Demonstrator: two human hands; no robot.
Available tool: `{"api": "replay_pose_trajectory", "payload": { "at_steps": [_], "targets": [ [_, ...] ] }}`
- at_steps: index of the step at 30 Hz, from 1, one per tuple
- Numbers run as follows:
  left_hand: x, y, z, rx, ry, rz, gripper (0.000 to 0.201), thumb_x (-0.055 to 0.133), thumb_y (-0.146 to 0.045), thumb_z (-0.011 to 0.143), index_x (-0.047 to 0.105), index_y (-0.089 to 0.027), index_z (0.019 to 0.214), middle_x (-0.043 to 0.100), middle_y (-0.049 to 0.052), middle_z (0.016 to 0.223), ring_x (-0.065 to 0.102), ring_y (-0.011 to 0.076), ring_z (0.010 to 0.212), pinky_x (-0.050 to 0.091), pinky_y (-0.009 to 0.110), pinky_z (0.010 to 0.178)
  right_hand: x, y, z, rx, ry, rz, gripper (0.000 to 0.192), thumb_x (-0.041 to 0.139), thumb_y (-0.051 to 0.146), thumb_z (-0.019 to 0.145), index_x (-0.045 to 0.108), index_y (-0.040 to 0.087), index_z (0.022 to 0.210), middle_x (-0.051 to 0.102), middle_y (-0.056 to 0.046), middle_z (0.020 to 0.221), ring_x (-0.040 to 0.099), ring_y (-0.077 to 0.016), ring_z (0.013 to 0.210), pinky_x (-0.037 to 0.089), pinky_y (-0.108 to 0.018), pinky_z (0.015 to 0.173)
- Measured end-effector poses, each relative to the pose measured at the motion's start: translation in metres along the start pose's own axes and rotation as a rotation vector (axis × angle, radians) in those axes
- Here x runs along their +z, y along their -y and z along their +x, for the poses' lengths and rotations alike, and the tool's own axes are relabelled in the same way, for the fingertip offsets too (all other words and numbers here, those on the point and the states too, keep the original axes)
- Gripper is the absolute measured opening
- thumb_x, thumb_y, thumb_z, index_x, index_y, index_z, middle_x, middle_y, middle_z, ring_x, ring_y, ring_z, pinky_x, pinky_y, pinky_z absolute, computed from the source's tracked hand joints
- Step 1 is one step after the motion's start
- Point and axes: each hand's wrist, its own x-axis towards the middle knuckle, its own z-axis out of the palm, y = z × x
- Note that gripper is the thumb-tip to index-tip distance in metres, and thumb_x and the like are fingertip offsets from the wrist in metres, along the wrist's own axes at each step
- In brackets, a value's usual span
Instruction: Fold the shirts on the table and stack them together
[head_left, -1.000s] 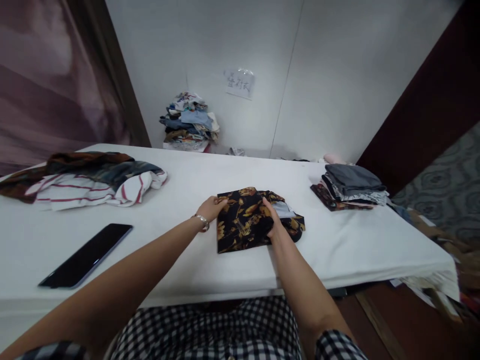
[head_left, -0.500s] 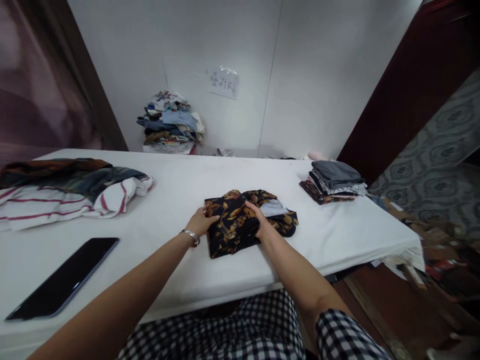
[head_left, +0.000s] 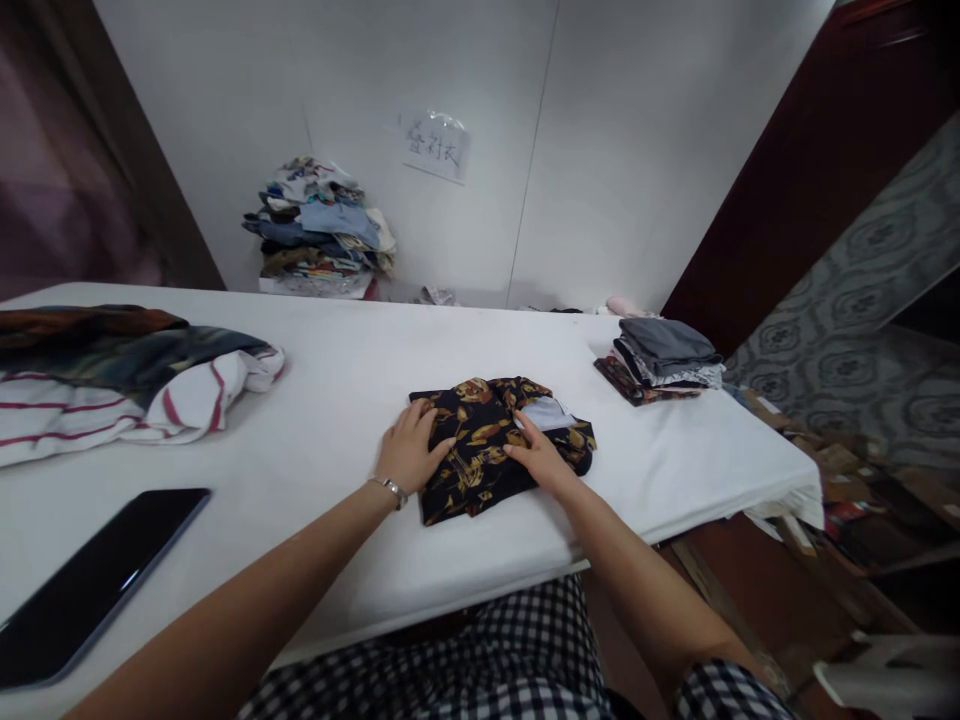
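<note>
A black shirt (head_left: 480,440) with a gold and brown leaf print lies folded on the white-covered table (head_left: 337,400) in front of me. Its light inner collar area shows at the right end. Resting on the shirt's left edge is my left hand (head_left: 411,447), palm down with its fingers apart and a silver bracelet at the wrist. My right hand (head_left: 541,457) lies on the right part of the shirt, near the collar, with thumb and fingers spread. Neither hand grips the cloth.
A folded clothes stack (head_left: 664,355) sits at the table's right. Loose garments, including a white shirt with red stripes (head_left: 195,395), lie at the left. A dark phone-like slab (head_left: 105,580) is near the front left. Behind the table rises a clothes pile (head_left: 322,230).
My left hand has gone from pinching the shirt's left edge to lying flat on it. My right hand has come out from the fold and rests on top. The view has shifted slightly.
</note>
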Motion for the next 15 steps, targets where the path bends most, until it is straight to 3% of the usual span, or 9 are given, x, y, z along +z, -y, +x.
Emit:
{"api": "replay_pose_trajectory", "payload": {
  "at_steps": [4,7,10,15],
  "targets": [
    [0.001,-0.022,-0.026,0.296,0.034,0.042,0.067,0.056,-0.057,0.079,0.047,-0.019,0.134,0.035,0.016,0.149,0.028,0.0328,0.137,0.023,0.054,0.111,-0.007,-0.005,-0.015,-0.217,-0.053,-0.245,0.064,0.072,0.022,0.067,0.056,0.027,0.128,0.052,-0.001,0.138,0.041,-0.0219,0.133,0.021,-0.042,0.116],
    [0.003,-0.033,-0.044,0.484,0.129,0.052,0.063,0.063,-0.049,0.076,0.049,-0.023,0.132,0.036,0.013,0.148,0.031,0.0335,0.136,0.02,0.058,0.111,-0.012,-0.008,-0.02,-0.137,-0.045,-0.197,0.063,0.073,0.022,0.065,0.057,0.027,0.126,0.059,-0.003,0.129,0.05,-0.0251,0.124,0.035,-0.045,0.109],
    [0.005,-0.036,-0.046,0.509,0.162,0.048,0.046,0.06,-0.027,0.078,0.055,-0.021,0.123,0.043,0.013,0.144,0.041,0.0311,0.13,0.032,0.053,0.105,-0.012,-0.011,-0.019,-0.031,-0.053,-0.102,0.066,0.071,0.024,0.067,0.052,0.029,0.13,0.06,-0.004,0.126,0.06,-0.0259,0.107,0.051,-0.046,0.091],
    [0.007,-0.032,-0.037,0.549,0.153,0.05,0.035,0.044,-0.007,0.08,0.063,-0.02,0.106,0.057,0.012,0.13,0.052,0.0274,0.117,0.044,0.047,0.093,-0.01,-0.012,-0.02,-0.132,-0.047,-0.098,0.056,0.07,0.021,0.067,0.06,0.026,0.121,0.062,-0.003,0.123,0.056,-0.0238,0.115,0.042,-0.041,0.102]
  ]
}}
